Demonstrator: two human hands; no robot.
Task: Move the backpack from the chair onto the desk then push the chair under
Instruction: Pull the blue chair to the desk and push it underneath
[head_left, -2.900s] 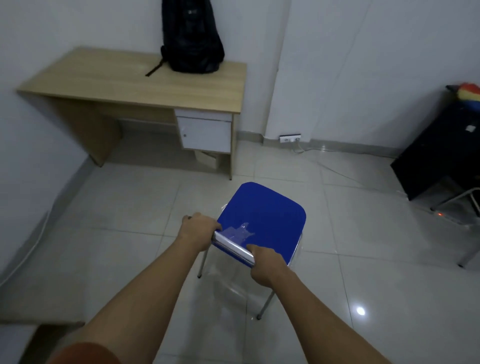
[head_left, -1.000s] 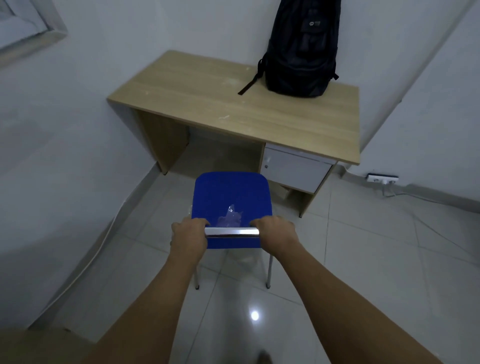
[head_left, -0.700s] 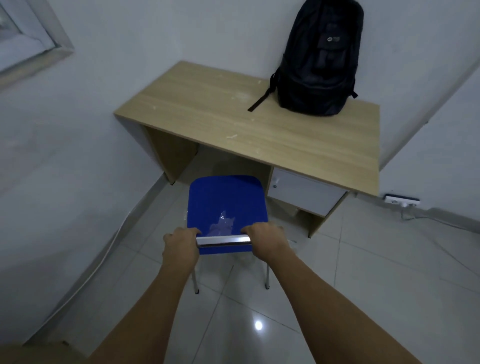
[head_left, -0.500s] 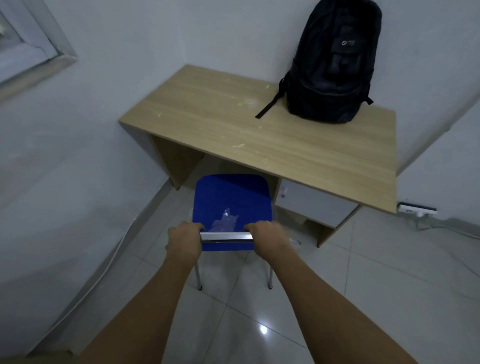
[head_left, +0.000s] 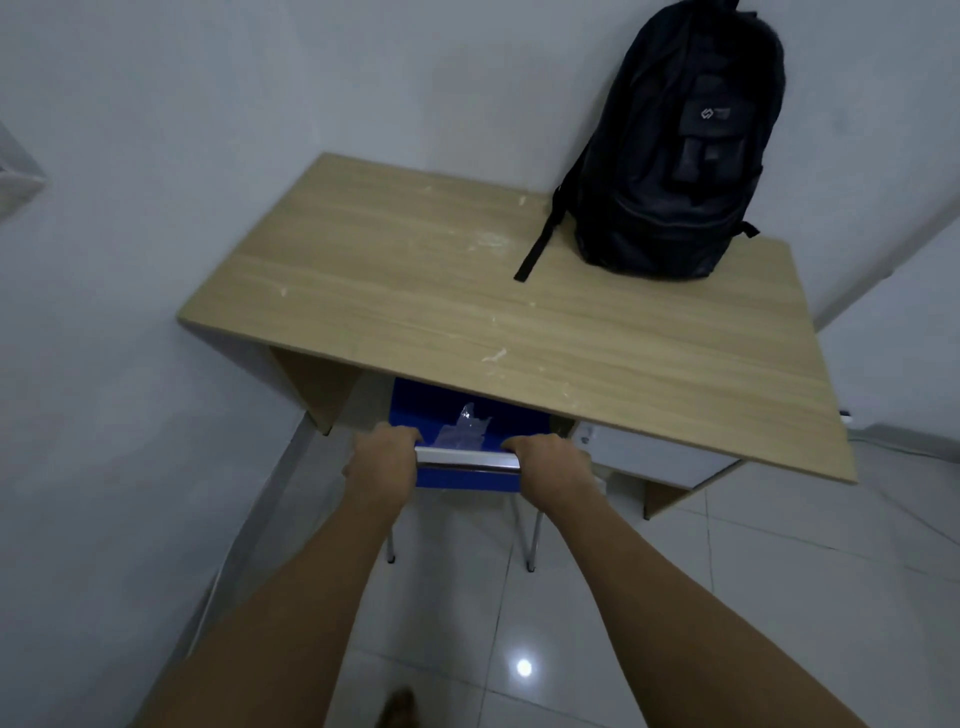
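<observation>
the blue padded chair with thin chrome legs (head_left: 467, 415) sits at centre frame, its seat partly under the light wood surface (head_left: 467, 312). left hand (head_left: 382, 465) and right hand (head_left: 553, 467) each grip, clenched, the chrome top rail (head_left: 465, 460). judgement: light, rigid frame; legs may skid on glossy tile. the black fabric backpack (head_left: 670, 156), soft, stands upper right on the surface; its white logo patch is unreadable.

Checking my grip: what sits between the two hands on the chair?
In the head view, only the chrome bar of the chair runs between the left hand and right hand.
</observation>
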